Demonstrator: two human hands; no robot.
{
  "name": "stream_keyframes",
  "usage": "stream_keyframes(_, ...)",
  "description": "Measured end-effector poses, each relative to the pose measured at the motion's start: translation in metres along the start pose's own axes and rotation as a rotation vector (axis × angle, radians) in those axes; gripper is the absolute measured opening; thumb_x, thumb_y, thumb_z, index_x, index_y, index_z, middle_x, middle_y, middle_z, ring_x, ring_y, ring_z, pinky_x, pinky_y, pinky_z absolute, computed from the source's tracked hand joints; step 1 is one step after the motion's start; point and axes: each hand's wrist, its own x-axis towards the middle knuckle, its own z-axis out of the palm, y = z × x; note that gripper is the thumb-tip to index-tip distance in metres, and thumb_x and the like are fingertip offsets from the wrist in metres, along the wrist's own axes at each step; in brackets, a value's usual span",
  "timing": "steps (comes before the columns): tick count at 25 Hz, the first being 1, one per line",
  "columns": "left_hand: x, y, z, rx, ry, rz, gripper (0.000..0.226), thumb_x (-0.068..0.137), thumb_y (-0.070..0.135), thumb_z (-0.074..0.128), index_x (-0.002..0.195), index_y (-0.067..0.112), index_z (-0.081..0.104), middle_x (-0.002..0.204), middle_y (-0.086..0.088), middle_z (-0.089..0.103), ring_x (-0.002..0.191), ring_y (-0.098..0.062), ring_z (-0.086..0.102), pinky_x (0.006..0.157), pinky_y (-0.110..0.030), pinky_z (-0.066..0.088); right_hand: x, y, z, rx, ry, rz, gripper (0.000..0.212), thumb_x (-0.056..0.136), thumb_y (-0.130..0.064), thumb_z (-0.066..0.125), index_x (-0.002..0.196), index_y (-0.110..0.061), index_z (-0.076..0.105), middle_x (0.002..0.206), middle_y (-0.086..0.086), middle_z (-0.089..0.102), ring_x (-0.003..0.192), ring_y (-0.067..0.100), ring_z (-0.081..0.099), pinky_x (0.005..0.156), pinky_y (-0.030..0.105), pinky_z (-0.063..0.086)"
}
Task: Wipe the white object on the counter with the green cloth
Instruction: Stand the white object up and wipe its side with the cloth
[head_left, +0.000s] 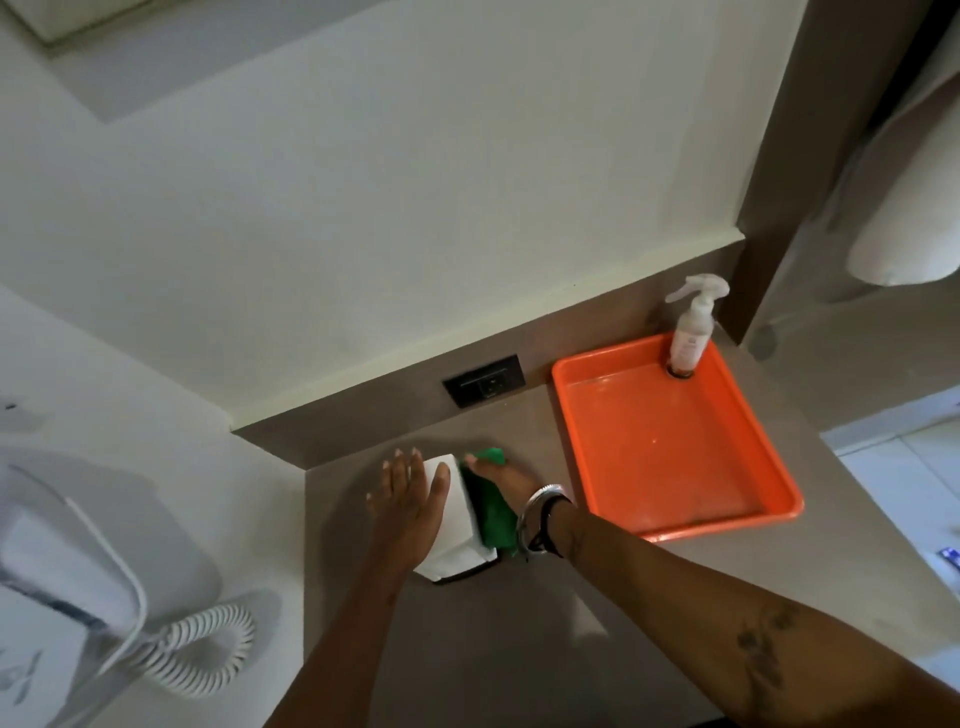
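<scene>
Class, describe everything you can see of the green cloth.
The green cloth looks like soft fabric, bunched and folded. The right hand presses it against the right side of the white object, which stands on the grey counter. One corner pokes out past the fingertips; most of the rest is hidden under the hand and wrist.

Likely a hotel or guest room; wall-mounted white hair dryer (67, 587) with coiled cord (208, 649) at left; grey-brown counter (519, 649) with black wall socket (483, 384). Orange tray (727, 525) holds a spray bottle (691, 332).
</scene>
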Motion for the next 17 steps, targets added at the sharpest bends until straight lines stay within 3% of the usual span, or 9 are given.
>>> stream_keyframes(2, 0.001, -0.002, 0.001, 0.011, 0.03, 0.029, 0.056, 0.11, 0.027, 0.03, 0.163, 0.024, 0.011, 0.172, -0.014, -0.005, 0.16, -0.039, -0.003, 0.122, -0.067, 0.017, -0.011, -0.01, -0.001, -0.044, 0.005, -0.01, 0.074, 0.055, -0.063, 0.079, 0.11, -0.014, 0.073, 0.111, 0.014, 0.075, 0.103, 0.036, 0.069, 0.099, 0.05, 0.052)
stream_keyframes(5, -0.002, -0.005, -0.006, -0.318, 0.061, 0.014, 0.051, 0.111, 0.027, 0.026, 0.161, 0.024, 0.017, 0.174, -0.005, 0.001, 0.161, -0.031, -0.003, 0.125, -0.062, 0.009, -0.029, -0.027, -0.011, 0.084, -0.107, 0.023, 0.075, 0.056, -0.068, 0.078, 0.104, -0.011, 0.077, 0.107, 0.016, 0.077, 0.097, 0.036, 0.073, 0.081, 0.047, 0.06)
stream_keyframes(8, -0.004, -0.003, -0.023, -0.532, 0.036, -0.001, 0.053, 0.11, 0.036, 0.023, 0.162, 0.022, 0.02, 0.173, -0.005, 0.007, 0.161, -0.03, 0.0, 0.127, -0.057, 0.005, -0.041, -0.033, -0.043, 0.352, -0.206, -0.025, 0.082, 0.074, -0.069, 0.062, 0.124, -0.004, 0.066, 0.129, 0.021, 0.065, 0.121, 0.042, 0.06, 0.102, 0.056, 0.048)
stream_keyframes(10, -0.002, -0.006, -0.031, -0.386, -0.059, 0.06, 0.071, 0.104, 0.057, 0.03, 0.164, 0.023, 0.011, 0.174, -0.004, 0.0, 0.161, -0.028, -0.006, 0.129, -0.055, 0.001, -0.047, -0.032, -0.066, 0.497, -0.274, -0.044, 0.086, 0.074, -0.073, 0.056, 0.122, -0.003, 0.067, 0.128, 0.024, 0.065, 0.117, 0.043, 0.062, 0.098, 0.057, 0.051)
stream_keyframes(12, -0.001, -0.011, -0.034, -0.157, -0.101, 0.246, 0.117, 0.078, 0.087, 0.045, 0.164, 0.021, 0.002, 0.173, 0.0, -0.011, 0.161, -0.023, -0.013, 0.13, -0.051, -0.005, -0.054, -0.028, -0.085, 0.563, -0.313, -0.059, 0.091, 0.072, -0.076, 0.056, 0.125, -0.003, 0.066, 0.132, 0.026, 0.062, 0.119, 0.045, 0.061, 0.093, 0.059, 0.053)
stream_keyframes(13, -0.001, -0.013, -0.036, -0.063, -0.103, 0.357, 0.134, 0.066, 0.091, 0.056, 0.164, 0.02, -0.001, 0.173, -0.001, -0.012, 0.161, -0.022, -0.013, 0.13, -0.049, -0.005, -0.057, -0.025, -0.093, 0.576, -0.324, -0.064, 0.093, 0.072, -0.077, 0.056, 0.127, -0.003, 0.064, 0.134, 0.027, 0.06, 0.121, 0.047, 0.059, 0.093, 0.06, 0.052)
stream_keyframes(15, 0.001, -0.013, -0.042, 0.087, -0.099, 0.485, 0.143, 0.058, 0.078, 0.078, 0.164, 0.023, -0.001, 0.173, -0.006, -0.005, 0.161, -0.026, -0.004, 0.13, -0.047, 0.005, -0.061, -0.016, -0.102, 0.601, -0.332, -0.054, 0.095, 0.072, -0.078, 0.055, 0.13, -0.003, 0.062, 0.137, 0.028, 0.058, 0.123, 0.048, 0.057, 0.093, 0.062, 0.051)
stream_keyframes(17, 0.001, -0.006, -0.048, 0.124, -0.082, 0.455, 0.139, 0.058, 0.062, 0.087, 0.163, 0.025, 0.004, 0.169, -0.01, 0.013, 0.156, -0.031, 0.015, 0.124, -0.044, 0.024, -0.065, -0.005, -0.104, 0.59, -0.316, -0.036, 0.094, 0.072, -0.077, 0.055, 0.129, -0.003, 0.062, 0.137, 0.029, 0.057, 0.122, 0.049, 0.057, 0.092, 0.061, 0.051)
